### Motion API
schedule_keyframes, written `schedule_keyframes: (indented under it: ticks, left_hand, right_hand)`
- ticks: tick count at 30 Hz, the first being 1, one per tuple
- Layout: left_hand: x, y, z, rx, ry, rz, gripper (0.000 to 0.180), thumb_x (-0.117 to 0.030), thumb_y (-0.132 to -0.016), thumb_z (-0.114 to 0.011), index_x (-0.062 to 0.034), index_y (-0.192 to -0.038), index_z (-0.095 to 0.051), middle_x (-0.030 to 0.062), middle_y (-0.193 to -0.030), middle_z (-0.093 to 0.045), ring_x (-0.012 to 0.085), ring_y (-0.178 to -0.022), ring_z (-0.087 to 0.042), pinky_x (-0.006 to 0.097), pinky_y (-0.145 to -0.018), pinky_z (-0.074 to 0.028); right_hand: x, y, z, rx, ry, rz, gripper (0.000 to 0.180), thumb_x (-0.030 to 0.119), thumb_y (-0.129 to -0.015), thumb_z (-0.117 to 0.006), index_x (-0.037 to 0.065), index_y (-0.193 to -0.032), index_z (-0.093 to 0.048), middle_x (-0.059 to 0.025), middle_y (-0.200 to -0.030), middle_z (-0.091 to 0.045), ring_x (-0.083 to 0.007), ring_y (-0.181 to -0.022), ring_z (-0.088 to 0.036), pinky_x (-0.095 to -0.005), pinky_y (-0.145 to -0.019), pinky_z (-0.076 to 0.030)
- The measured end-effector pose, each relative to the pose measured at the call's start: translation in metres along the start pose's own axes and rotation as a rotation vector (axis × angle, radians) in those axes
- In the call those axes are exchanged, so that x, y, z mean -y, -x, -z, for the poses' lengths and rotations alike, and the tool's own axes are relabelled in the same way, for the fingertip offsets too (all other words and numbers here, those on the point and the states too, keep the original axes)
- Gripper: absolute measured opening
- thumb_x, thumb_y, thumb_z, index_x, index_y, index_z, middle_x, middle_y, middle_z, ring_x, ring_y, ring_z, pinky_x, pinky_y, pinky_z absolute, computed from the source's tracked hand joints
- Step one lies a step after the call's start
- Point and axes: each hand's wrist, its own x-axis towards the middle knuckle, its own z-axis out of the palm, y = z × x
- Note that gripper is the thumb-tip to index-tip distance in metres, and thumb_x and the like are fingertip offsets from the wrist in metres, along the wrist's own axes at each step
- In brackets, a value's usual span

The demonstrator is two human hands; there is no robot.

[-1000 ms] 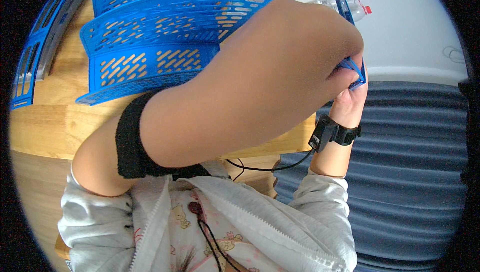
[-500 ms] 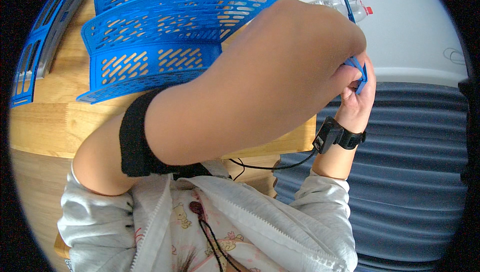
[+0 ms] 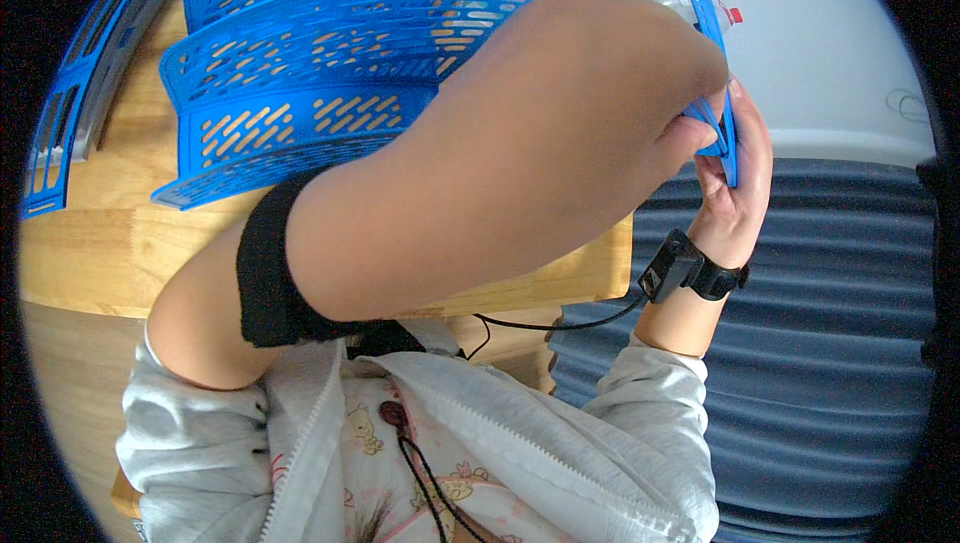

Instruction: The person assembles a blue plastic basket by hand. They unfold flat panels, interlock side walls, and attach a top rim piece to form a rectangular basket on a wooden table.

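Note:
A blue plastic file rack (image 3: 290, 73) with slotted walls stands on the wooden table. My left arm reaches across in front of it. At the rack's right end, my left hand (image 3: 630, 53) is closed, its thumb pressing a blue edge; its other fingers are mostly hidden behind the hand. The rack's narrow end panel (image 3: 728, 148) runs down between my two hands. My right hand (image 3: 742, 158) grips this panel from the right, with fingers up along its outer side and the thumb side near its lower end.
Another blue slotted panel (image 3: 52, 158) stands at the far left beside a grey strip. A clear bottle with a red cap (image 3: 735, 16) lies behind the hands on a white surface (image 3: 830, 73). Dark blue ribbed fabric (image 3: 800, 323) hangs at right. A black cable (image 3: 560, 326) runs from my right wrist.
My right hand has shifted slightly right, and the end panel has swung right, showing more of its slotted face. My left hand has moved up a little, still gripping.

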Motion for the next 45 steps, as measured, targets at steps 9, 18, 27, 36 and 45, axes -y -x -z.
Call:
schedule_keyframes:
  ticks: [9, 18, 27, 36, 45]
  left_hand:
    - [0.017, 0.020, -0.012, -0.011, -0.176, -0.132, 0.010, -0.013, -0.079, -0.061, -0.0029, -0.081, -0.063, 0.0110, -0.075, -0.062, 0.0235, -0.069, -0.060, 0.033, -0.059, -0.048]
    - [0.033, 0.022, -0.054, -0.295, -0.194, -0.173, 0.017, -0.015, -0.081, -0.061, -0.0034, -0.093, -0.063, 0.0088, -0.084, -0.062, 0.0232, -0.075, -0.057, 0.032, -0.061, -0.046]
    - [0.009, 0.013, -0.022, -0.031, -0.204, -0.034, 0.014, -0.016, -0.074, -0.063, -0.0032, -0.069, -0.059, 0.0121, -0.067, -0.059, 0.0269, -0.060, -0.057, 0.035, -0.057, -0.045]
    - [0.015, 0.013, -0.028, -0.207, -0.186, -0.143, 0.015, -0.017, -0.074, -0.063, -0.0032, -0.069, -0.059, 0.0132, -0.066, -0.058, 0.0283, -0.058, -0.056, 0.036, -0.056, -0.045]
    - [0.027, 0.021, -0.040, -0.048, -0.044, -0.010, 0.012, -0.015, -0.078, -0.060, -0.0031, -0.081, -0.061, 0.0113, -0.078, -0.062, 0.0249, -0.072, -0.059, 0.034, -0.063, -0.046]
  right_hand:
    - [-0.059, 0.002, 0.013, -0.020, 0.522, 0.570, 0.036, 0.021, -0.090, -0.056, -0.003, -0.117, -0.053, -0.0145, -0.106, -0.060, -0.0158, -0.091, -0.060, -0.0267, -0.069, -0.051]
    - [-0.059, 0.015, -0.008, 0.425, -0.360, 0.356, 0.038, 0.015, -0.094, -0.040, -0.008, -0.124, -0.046, -0.0239, -0.121, -0.054, -0.0297, -0.108, -0.057, -0.0381, -0.093, -0.049]
    - [-0.063, -0.005, 0.012, 0.325, -0.578, 0.013, 0.040, 0.016, -0.094, -0.039, -0.008, -0.125, -0.045, -0.0247, -0.125, -0.051, -0.0331, -0.112, -0.054, -0.0430, -0.098, -0.044]
    - [-0.057, 0.000, 0.000, 0.379, -0.595, 0.056, 0.040, 0.017, -0.093, -0.044, -0.006, -0.125, -0.046, -0.0220, -0.123, -0.053, -0.0280, -0.110, -0.056, -0.0386, -0.094, -0.047]
    - [-0.061, 0.013, 0.013, 0.105, 0.381, 0.581, 0.039, 0.025, -0.093, -0.050, -0.001, -0.122, -0.050, -0.0132, -0.109, -0.060, -0.0170, -0.092, -0.061, -0.0260, -0.073, -0.051]
